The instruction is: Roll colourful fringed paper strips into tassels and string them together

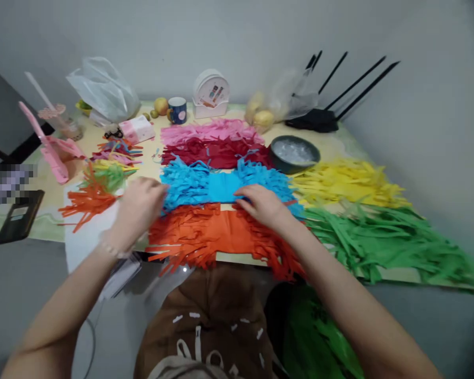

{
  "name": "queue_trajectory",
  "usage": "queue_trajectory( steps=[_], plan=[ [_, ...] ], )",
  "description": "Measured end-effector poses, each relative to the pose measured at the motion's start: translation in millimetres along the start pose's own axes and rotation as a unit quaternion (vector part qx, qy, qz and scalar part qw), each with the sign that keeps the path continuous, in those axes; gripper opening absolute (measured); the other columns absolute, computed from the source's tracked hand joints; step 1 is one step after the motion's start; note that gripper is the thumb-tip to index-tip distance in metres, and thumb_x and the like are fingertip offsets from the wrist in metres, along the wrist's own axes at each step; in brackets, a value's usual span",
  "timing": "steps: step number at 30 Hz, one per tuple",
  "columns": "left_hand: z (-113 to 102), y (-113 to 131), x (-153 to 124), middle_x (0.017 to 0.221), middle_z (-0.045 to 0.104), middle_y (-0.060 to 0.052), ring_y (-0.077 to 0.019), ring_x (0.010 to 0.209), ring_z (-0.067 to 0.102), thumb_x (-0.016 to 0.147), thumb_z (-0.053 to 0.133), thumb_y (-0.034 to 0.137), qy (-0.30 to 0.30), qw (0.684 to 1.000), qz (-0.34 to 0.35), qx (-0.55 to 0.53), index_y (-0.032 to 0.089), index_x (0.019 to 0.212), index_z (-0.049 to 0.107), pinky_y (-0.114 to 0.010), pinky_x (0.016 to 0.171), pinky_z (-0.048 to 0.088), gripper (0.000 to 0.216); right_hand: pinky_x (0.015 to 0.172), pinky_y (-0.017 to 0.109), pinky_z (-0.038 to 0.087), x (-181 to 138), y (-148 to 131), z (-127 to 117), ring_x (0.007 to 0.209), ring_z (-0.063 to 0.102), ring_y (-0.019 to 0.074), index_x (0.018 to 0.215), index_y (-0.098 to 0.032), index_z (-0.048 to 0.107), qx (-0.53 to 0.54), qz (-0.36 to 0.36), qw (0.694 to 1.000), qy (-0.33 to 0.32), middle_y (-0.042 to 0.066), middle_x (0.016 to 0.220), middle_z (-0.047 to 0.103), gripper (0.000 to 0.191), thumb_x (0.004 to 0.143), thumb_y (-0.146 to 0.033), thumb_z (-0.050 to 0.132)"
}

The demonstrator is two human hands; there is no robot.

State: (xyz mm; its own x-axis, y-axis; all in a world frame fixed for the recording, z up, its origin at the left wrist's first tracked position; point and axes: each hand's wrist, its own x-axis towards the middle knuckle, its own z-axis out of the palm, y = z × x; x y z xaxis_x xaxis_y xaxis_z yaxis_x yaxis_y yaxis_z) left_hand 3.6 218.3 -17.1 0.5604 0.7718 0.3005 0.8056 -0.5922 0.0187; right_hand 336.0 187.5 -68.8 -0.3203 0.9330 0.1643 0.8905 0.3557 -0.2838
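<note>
A blue fringed paper strip (217, 185) lies across the table's middle, above an orange fringed strip (205, 237) at the near edge. My left hand (140, 205) rests at the blue strip's left end, fingers curled onto the fringe. My right hand (263, 202) lies on the right half of the blue strip, fingers bent and pressing on the paper. Behind the blue strip lie a dark red strip (215, 152) and a pink one (209, 130).
Yellow (347, 181) and green (379, 239) fringed paper lie at the right. A dark bowl (294, 153) stands behind them. Loose coloured fringe bundles (102, 181), a pink object (51, 150), a black phone (19, 216), a mug (177, 110), fruit and plastic bags fill the left and back.
</note>
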Motion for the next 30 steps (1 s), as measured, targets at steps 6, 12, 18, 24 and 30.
queue_trajectory(
  steps=[6, 12, 18, 24, 30],
  plan=[
    [78, 91, 93, 0.118, 0.069, -0.015, -0.0262, 0.112, 0.064, 0.091, 0.060, 0.021, -0.171, 0.971, 0.108, -0.129, 0.013, 0.113, 0.070, -0.033, 0.095, 0.048, 0.026, 0.089, 0.032, 0.046, 29, 15, 13, 0.102, 0.065, 0.0260, 0.097, -0.011, 0.076, -0.051, -0.013, 0.993, -0.104, 0.016, 0.102, 0.074, 0.016, 0.088, -0.010, 0.062],
    [105, 84, 117, 0.113, 0.073, -0.017, -0.0289, 0.107, 0.068, 0.084, 0.070, 0.030, -0.213, 0.965, 0.085, -0.130, 0.012, 0.114, 0.072, -0.033, 0.090, 0.050, 0.035, 0.083, 0.029, 0.043, 28, 25, 9, 0.098, 0.065, 0.0240, 0.093, -0.015, 0.078, -0.040, 0.016, 0.994, -0.101, 0.012, 0.097, 0.075, 0.021, 0.092, -0.014, 0.057],
    [97, 77, 127, 0.115, 0.075, -0.012, -0.0256, 0.104, 0.069, 0.085, 0.069, 0.035, -0.238, 0.957, 0.074, -0.151, 0.016, 0.114, 0.073, -0.028, 0.088, 0.051, 0.036, 0.081, 0.026, 0.044, 43, 32, 10, 0.095, 0.066, 0.0213, 0.094, -0.014, 0.077, 0.006, 0.058, 0.996, -0.074, 0.010, 0.102, 0.075, 0.014, 0.089, -0.018, 0.065],
    [101, 80, 129, 0.104, 0.076, -0.011, -0.0237, 0.096, 0.070, 0.085, 0.057, 0.016, -0.196, 0.971, 0.048, -0.131, 0.015, 0.104, 0.074, -0.029, 0.084, 0.050, 0.025, 0.080, 0.029, 0.048, 42, 26, -2, 0.090, 0.067, 0.0214, 0.094, -0.015, 0.076, 0.016, 0.082, 0.996, -0.039, 0.009, 0.098, 0.075, 0.016, 0.092, -0.022, 0.062],
    [90, 91, 128, 0.104, 0.070, -0.018, -0.0290, 0.101, 0.064, 0.088, 0.047, 0.012, -0.075, 0.993, 0.004, -0.095, 0.010, 0.104, 0.065, -0.037, 0.087, 0.047, 0.024, 0.099, 0.039, 0.044, 29, -33, 23, 0.107, 0.061, 0.0284, 0.105, -0.008, 0.072, -0.008, 0.040, 0.999, -0.014, 0.019, 0.108, 0.071, 0.024, 0.095, -0.016, 0.051]
  ],
)
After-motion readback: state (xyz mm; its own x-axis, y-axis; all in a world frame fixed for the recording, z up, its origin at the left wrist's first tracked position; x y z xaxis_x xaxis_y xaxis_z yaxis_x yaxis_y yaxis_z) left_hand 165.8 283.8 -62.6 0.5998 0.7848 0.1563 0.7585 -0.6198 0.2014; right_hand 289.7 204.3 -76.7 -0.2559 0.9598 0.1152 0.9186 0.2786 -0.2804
